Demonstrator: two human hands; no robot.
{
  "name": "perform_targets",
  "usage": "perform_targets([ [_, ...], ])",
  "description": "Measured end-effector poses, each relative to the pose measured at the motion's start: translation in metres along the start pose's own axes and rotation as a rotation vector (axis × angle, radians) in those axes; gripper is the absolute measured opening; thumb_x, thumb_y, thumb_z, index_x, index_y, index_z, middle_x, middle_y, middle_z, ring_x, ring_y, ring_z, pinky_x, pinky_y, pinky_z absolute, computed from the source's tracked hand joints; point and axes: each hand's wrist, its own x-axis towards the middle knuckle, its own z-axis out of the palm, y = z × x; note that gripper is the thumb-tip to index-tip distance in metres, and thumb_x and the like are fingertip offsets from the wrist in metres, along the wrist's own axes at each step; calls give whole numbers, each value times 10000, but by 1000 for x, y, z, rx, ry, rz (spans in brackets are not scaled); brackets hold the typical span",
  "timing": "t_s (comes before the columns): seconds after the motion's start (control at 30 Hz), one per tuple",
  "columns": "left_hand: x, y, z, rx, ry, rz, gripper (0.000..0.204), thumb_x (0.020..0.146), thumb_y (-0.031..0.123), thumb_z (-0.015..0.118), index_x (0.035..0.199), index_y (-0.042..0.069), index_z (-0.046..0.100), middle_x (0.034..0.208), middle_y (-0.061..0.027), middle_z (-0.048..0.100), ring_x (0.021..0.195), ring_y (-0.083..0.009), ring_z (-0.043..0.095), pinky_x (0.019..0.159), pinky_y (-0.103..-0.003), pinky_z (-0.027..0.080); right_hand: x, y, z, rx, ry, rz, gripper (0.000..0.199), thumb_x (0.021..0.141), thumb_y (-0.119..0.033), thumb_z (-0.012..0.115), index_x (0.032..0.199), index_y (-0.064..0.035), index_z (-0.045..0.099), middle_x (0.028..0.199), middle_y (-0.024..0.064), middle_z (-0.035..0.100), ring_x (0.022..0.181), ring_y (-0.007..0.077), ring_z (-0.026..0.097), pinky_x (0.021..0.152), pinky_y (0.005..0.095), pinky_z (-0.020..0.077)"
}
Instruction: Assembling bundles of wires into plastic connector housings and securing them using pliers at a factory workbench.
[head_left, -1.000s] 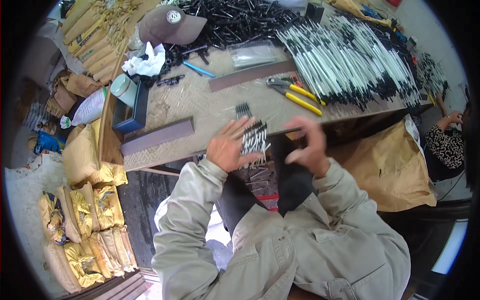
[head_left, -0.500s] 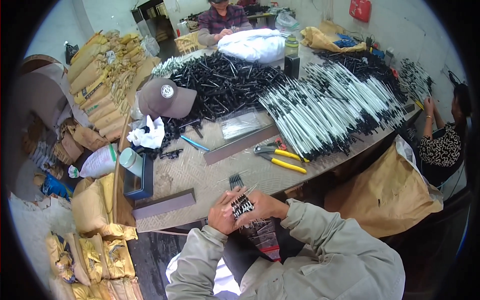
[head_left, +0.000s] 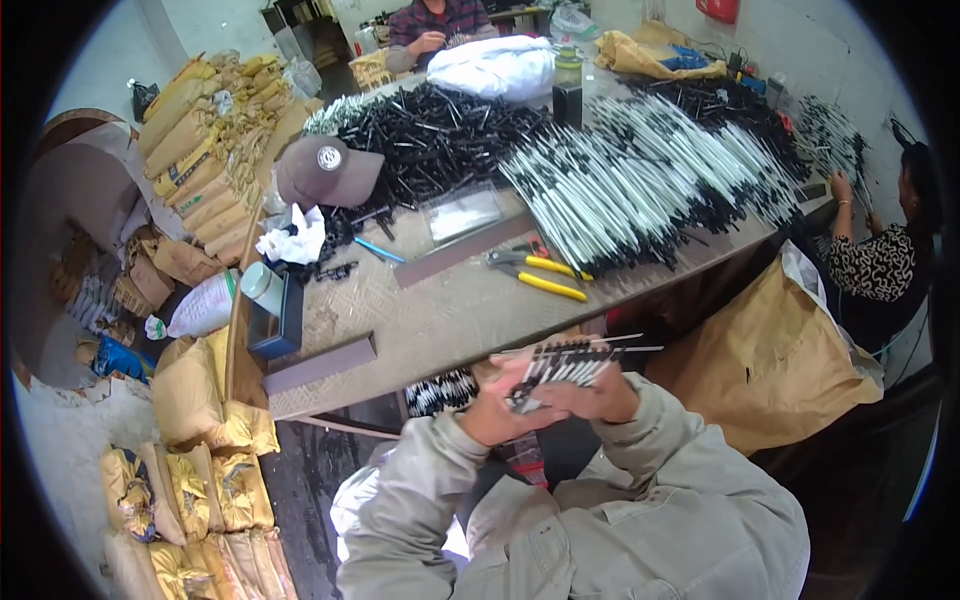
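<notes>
Two hands: left hand (head_left: pixel 497 405) and right hand (head_left: pixel 597 397) together, both clamped on one bundle of black-and-white rods (head_left: pixel 565 364)
Bundle's place: lower centre of frame, by the near edge of the table (head_left: pixel 450 315)
Nearby: yellow-handled pliers (head_left: pixel 535 273) at frame centre

Both hands (head_left: pixel 545 400) raised together, fingers curled closed.

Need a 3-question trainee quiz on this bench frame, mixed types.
1. True or false: both hands hold the bundle of black-and-white rods.
2. The pliers' handles are: A red, B yellow, C blue.
3. Fill in: the brown cap lies beside the pile of black ____.

Key: 1 true: left hand and right hand both grip it. 2 B. 3 rods.
</notes>
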Motion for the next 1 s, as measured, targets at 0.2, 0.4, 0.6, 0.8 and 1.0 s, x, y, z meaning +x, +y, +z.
perform_targets([
  [0.2, -31, -100, 112, -538, 254, -189, 386, 741, 106, 707, 1089, 35, 556, 995, -36, 602, 912, -120, 562, 782, -287, 466, -56, 16, 2, 436, 298, 663, 285, 868, -63, 536, 1120, 70, 517, 942, 146, 647, 846, 200, 643, 761, 301, 519],
  [0.4, -49, -158, 130, -572, 254, -496, 446, 761, 187, 691, 1145, 39, 519, 1046, -37, 566, 949, -129, 525, 832, -295, 432, -85, 54, 5, 524, 323, 776, 243, 866, -79, 554, 1068, 56, 552, 899, 137, 651, 793, 186, 645, 698, 288, 533],
  [0.6, -82, -123, 75, -307, 345, -375, 374, 802, 160, 655, 1132, 17, 551, 1010, -61, 612, 919, -136, 570, 835, -298, 452, -91, 68, 5, 461, 287, 768, 264, 879, -117, 540, 1077, 58, 547, 940, 158, 644, 841, 197, 636, 758, 303, 522],
  [0.8, -44, 72, 8, -428, 461, 228, 597, 943, 446, 333, 1343, 3, 308, 1190, -230, 524, 1076, -347, 536, 958, -454, 373, -92, 70, -7, 439, 382, 794, 254, 877, -87, 523, 1066, 81, 545, 908, 165, 646, 834, 222, 645, 763, 319, 525],
  [1.0, -76, 94, 35, -206, 493, 351, 436, 945, 307, 366, 1231, -21, 390, 1074, -194, 556, 959, -282, 545, 877, -426, 384, -91, 68, -5, 601, 356, 795, 262, 892, -96, 526, 1086, 80, 532, 959, 161, 633, 877, 208, 632, 780, 304, 516],
])
